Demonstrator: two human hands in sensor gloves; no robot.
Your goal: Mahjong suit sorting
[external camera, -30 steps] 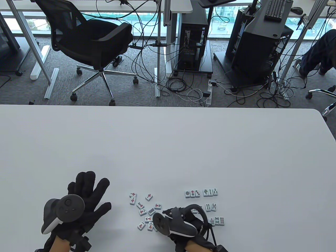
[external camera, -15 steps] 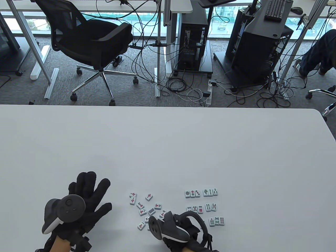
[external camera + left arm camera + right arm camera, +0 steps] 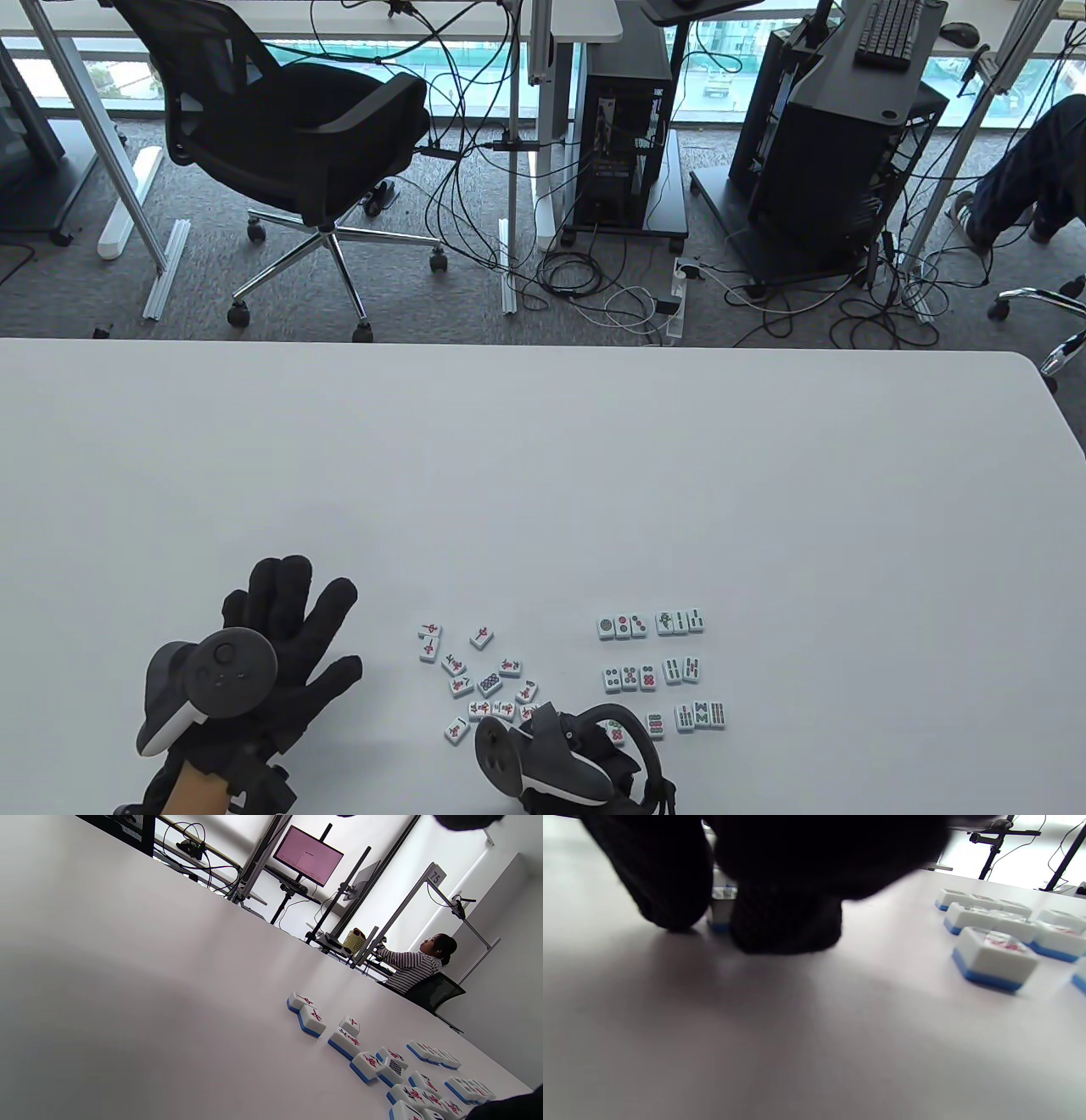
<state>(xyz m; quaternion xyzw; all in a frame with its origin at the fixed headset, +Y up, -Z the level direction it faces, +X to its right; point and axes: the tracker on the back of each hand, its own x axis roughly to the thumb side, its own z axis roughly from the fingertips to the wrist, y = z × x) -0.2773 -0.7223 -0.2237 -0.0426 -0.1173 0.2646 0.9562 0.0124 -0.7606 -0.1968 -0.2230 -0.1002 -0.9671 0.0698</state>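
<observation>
While splayed flat, left hand [image 3: 280, 645] beside tiles [image 3: 475, 675].

Our left hand [image 3: 280, 632] lies flat with fingers spread; our right hand [image 3: 585, 747] hangs low, fingertips [image 3: 785, 925] down.

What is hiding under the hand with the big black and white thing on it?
Under the right hand, the right wrist view shows one mahjong tile with a blue base between two gloved fingers, resting on the table. Its face is covered, so its suit cannot be read.
</observation>
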